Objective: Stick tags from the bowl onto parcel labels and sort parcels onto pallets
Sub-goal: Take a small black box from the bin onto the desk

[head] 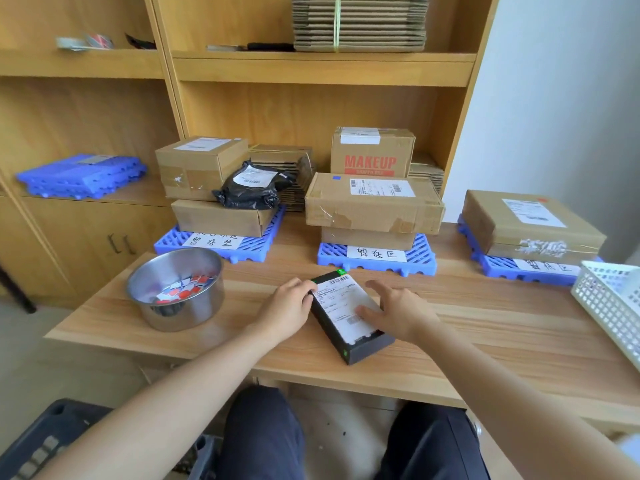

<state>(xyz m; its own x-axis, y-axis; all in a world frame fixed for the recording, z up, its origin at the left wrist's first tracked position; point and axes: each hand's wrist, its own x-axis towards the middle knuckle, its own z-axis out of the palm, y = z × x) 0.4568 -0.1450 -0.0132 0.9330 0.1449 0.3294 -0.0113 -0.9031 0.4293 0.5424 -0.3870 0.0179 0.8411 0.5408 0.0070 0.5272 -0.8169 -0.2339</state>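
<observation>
A small black box parcel [360, 344] with a white shipping label [341, 303] lies flat on the wooden table [485, 323] in front of me. A green tag [341, 271] sits at its far corner. My left hand [289, 308] holds the box's left edge, fingers curled against it. My right hand [398, 308] rests on the label with straight fingers spread. A steel bowl [175, 289] with red, white and blue tags stands to the left. Three blue pallets line the table's back: the left pallet [273, 230], the middle pallet [424, 258] and the right pallet [498, 268].
Cardboard boxes and a black poly bag [252, 188] are stacked on the pallets. A white perforated basket [609, 299] stands at the right edge. Spare blue pallets [83, 174] lie on a cabinet at left. Bundled flat cartons [360, 22] sit on the shelf above.
</observation>
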